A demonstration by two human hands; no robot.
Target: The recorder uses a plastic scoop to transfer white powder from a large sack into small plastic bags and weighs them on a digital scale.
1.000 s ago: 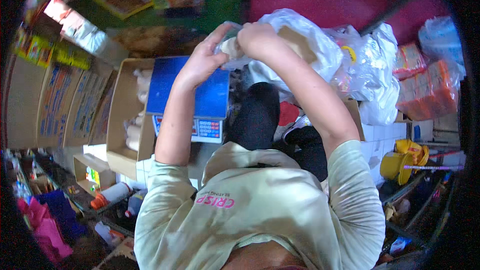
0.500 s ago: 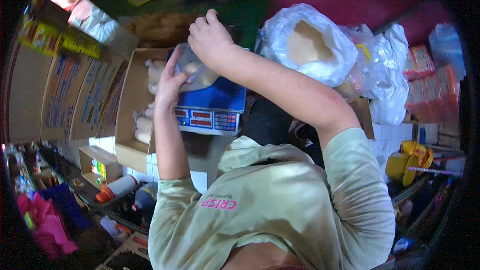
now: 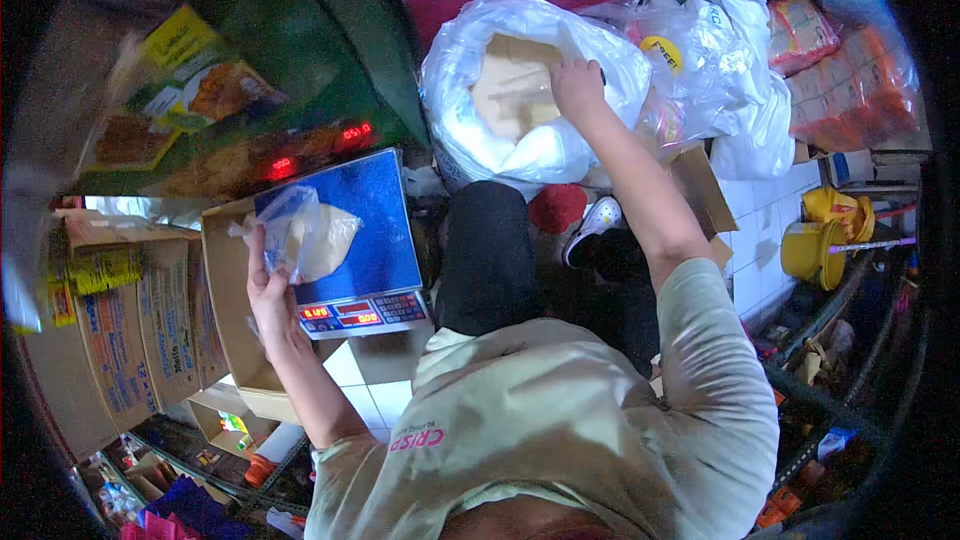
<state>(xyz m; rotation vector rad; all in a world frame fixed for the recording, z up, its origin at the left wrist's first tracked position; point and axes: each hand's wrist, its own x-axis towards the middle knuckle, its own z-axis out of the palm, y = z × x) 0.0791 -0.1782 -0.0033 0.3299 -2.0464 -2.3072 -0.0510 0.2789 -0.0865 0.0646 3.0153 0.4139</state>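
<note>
A clear plastic bag [image 3: 325,240] of pale powder lies on the blue platform of a digital scale [image 3: 372,195], whose red display is lit. My left hand [image 3: 268,298] grips the bag's near-left side between thumb and fingers. Farther right stands a large sack lined with white plastic [image 3: 450,90], its mouth wide and pale powder [image 3: 505,90] inside. Over the right side of that mouth, my right hand [image 3: 580,92] is closed. A small dark bit shows beside its knuckles, but what the fingers hold is hidden.
Left of the scale stands an open cardboard box [image 3: 228,275], with more cartons [image 3: 150,330] beyond it. Filled plastic bags [image 3: 735,70] and orange packs [image 3: 850,100] sit right of the sack. A yellow bucket [image 3: 812,252] stands at far right.
My right hand has moved from above the bag, right to the sack's mouth. The filled bag now rests lower on the scale, with my left hand still at it. The view has shifted.
</note>
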